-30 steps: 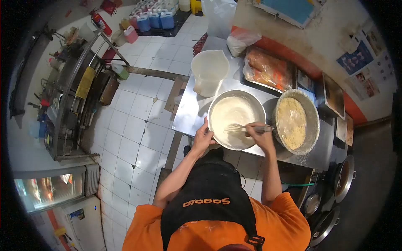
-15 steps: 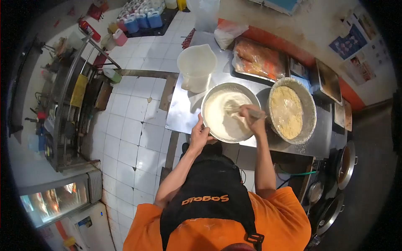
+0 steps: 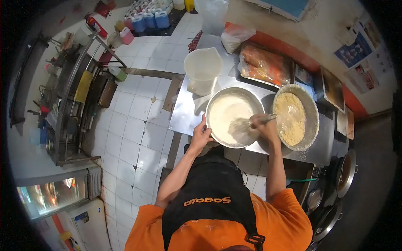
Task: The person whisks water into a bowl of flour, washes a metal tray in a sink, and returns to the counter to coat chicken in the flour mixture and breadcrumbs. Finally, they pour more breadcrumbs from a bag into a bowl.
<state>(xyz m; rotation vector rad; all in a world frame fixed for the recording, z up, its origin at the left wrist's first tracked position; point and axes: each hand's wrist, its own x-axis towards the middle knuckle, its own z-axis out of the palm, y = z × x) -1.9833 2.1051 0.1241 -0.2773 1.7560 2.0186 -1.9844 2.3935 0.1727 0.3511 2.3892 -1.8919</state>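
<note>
A round metal bowl [image 3: 209, 109] of pale, creamy batter [image 3: 228, 109] stands at the near edge of the steel table. My left hand [image 3: 201, 136] grips its left rim, thumb and fingers closed on the edge. In my right hand [image 3: 266, 125] is a whisk [image 3: 243, 127], its handle pointing right and its wires in the batter at the bowl's lower right. To the right stands a larger bowl [image 3: 312, 117] with yellow, crumbly powder [image 3: 289, 117]. A translucent plastic pitcher [image 3: 203, 67] is just behind the batter bowl, to the left.
Behind the bowls, a tray holds a plastic-wrapped orange-red item [image 3: 264, 63], beside a bag of white powder [image 3: 235, 39]. Metal trays [image 3: 333, 88] line the wall. Pans [image 3: 347, 173] lie at lower right. A metal rack [image 3: 77, 104] stands across the tiled floor [image 3: 125, 121].
My right hand has moved right and slightly down, taking the whisk from the bowl's middle to its lower right. The view has shifted a little. My left hand still holds the rim.
</note>
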